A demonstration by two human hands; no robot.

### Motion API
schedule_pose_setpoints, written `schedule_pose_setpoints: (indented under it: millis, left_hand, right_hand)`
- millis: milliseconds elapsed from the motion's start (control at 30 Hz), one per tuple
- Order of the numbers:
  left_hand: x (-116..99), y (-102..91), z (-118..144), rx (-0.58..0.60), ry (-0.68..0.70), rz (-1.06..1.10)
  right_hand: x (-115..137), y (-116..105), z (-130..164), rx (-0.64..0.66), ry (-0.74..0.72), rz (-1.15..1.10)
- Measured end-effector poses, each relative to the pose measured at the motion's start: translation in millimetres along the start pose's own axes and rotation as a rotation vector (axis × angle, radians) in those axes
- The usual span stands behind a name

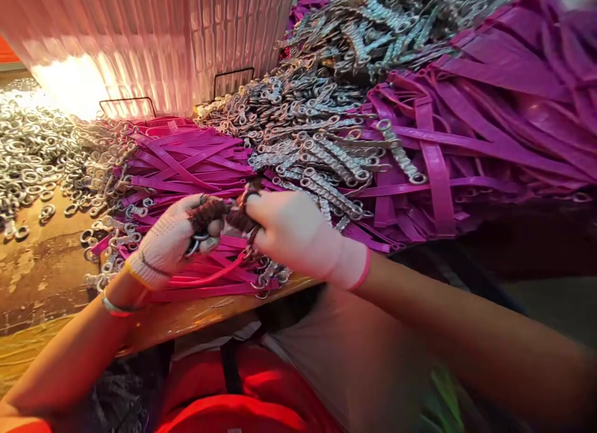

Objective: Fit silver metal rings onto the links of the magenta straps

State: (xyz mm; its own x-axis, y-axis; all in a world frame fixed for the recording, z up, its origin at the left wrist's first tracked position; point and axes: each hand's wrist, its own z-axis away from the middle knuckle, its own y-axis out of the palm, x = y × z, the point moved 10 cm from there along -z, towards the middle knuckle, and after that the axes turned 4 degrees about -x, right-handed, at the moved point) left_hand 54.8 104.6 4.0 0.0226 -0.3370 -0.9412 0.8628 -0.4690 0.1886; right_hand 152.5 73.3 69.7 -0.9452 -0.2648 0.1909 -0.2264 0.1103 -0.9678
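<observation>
Both my hands wear white knit gloves with dark, worn fingertips, and they meet above a pile of purple straps. My left hand is closed, with a metal ring showing under its curled fingers. Close beside it, my right hand pinches the end of a purple strap, where metal links show below the thumb. The fingertips of the two hands nearly touch, and the exact join between them is hidden. Flat metal links lie heaped just beyond my right hand.
Loose metal rings cover the left of the wooden table. Ribbed clear plastic bins stand at the back, with black wire handles. More purple straps are piled at the right. The table's front edge runs below my hands.
</observation>
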Motion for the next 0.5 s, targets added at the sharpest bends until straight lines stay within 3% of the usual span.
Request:
schedule_pose_setpoints:
  millis: [100,167,233,367,500]
  left_hand:
    - [-19,-13.7,-20,-0.159,0.197,-0.572]
    - [-20,-6.4,-32,-0.189,0.279,-0.962]
    - [-7,10.2,-47,-0.148,0.292,-1.226]
    - [22,37.0,-73,-0.098,0.217,-1.370]
    - [20,33.8,-73,-0.117,0.217,-1.355]
  right_hand:
    - [-54,-4,-10,-0.147,0.177,-0.260]
    - [-81,4,-13,-0.169,0.263,-0.421]
    - [-94,16,-11,-0.116,0.299,-0.497]
    - [-95,27,-6,-0.055,0.265,-0.434]
    - [-87,41,-5,0.043,0.215,-0.389]
